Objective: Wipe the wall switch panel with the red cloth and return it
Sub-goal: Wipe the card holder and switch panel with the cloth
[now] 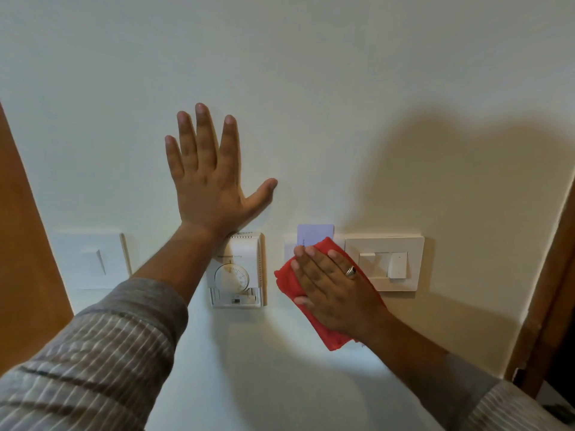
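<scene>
My right hand (334, 283) lies flat on the red cloth (334, 332) and presses it against the wall over a key-card holder, whose white card (314, 233) sticks out above the cloth. The cloth's right edge touches the cream switch panel (385, 262) with its two rocker switches. My left hand (208, 181) rests flat on the wall with fingers spread, above and left of the white thermostat (238, 270), holding nothing.
A second white switch plate (90, 259) sits on the wall at the left, beside a wooden door edge (28, 244). A wooden door frame (547, 306) runs down the right side. Striped sleeves cover both forearms.
</scene>
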Available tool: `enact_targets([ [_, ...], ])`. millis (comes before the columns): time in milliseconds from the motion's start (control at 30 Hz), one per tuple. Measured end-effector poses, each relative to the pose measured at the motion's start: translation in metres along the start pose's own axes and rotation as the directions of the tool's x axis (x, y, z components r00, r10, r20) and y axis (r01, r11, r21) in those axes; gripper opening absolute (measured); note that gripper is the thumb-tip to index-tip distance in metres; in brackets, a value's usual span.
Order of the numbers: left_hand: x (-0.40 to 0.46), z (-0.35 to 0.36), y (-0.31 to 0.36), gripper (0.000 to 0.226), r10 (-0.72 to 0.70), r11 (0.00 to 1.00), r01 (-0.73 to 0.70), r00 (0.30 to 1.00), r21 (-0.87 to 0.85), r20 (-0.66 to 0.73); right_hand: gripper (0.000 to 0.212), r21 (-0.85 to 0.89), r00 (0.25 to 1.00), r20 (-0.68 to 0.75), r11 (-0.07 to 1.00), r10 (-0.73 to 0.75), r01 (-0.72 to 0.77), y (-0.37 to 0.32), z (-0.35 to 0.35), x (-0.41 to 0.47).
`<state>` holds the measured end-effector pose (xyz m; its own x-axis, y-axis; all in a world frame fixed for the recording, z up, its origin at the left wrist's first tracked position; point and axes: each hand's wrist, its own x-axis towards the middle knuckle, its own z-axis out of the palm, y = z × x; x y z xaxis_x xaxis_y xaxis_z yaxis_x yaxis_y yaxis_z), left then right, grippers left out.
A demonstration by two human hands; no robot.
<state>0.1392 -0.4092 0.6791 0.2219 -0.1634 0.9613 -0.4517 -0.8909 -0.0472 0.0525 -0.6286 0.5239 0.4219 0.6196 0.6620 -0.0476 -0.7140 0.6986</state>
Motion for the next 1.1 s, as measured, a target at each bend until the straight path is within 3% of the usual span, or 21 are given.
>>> enact_targets([
  [67,0.000,-0.001,0.001,0.102,0.001,1.000,-0.001,1.000,0.004,0.001,0.069,0.001,1.000,-0.009,1.000,0.012,-0.012,-0.008,-0.004,0.006],
  [233,0.000,0.000,-0.001,0.102,0.006,1.000,-0.006,1.000,-0.001,-0.007,0.066,0.008,0.978,0.051,0.980,-0.201,0.200,0.007,-0.002,-0.012],
  [400,0.001,0.001,-0.001,0.102,0.019,1.000,-0.019,0.999,0.007,-0.042,0.077,-0.040,0.997,-0.030,0.997,0.070,-0.071,-0.008,-0.006,0.009],
  [467,0.001,0.001,-0.001,0.102,0.020,1.000,-0.019,0.999,0.004,-0.040,0.076,-0.024,0.993,-0.027,0.993,0.115,-0.115,-0.019,-0.006,0.015],
  [633,0.000,0.001,-0.002,0.104,0.014,1.000,-0.014,0.999,-0.002,-0.039,0.078,-0.003,0.994,0.073,0.997,-0.075,0.075,-0.006,0.001,-0.021],
  [833,0.001,0.000,-0.001,0.105,0.010,1.000,-0.010,0.999,0.003,-0.041,0.079,-0.038,0.995,-0.033,0.995,0.090,-0.091,-0.001,-0.006,0.001],
  [1000,0.001,0.000,-0.002,0.105,0.024,1.000,-0.024,0.999,0.000,-0.040,0.080,-0.022,0.996,0.057,0.998,-0.063,0.065,0.001,0.001,-0.018],
  [1100,0.001,0.001,-0.002,0.105,0.016,1.000,-0.016,0.999,0.003,-0.041,0.076,-0.005,1.000,-0.014,1.000,-0.025,0.025,0.011,-0.002,-0.025],
])
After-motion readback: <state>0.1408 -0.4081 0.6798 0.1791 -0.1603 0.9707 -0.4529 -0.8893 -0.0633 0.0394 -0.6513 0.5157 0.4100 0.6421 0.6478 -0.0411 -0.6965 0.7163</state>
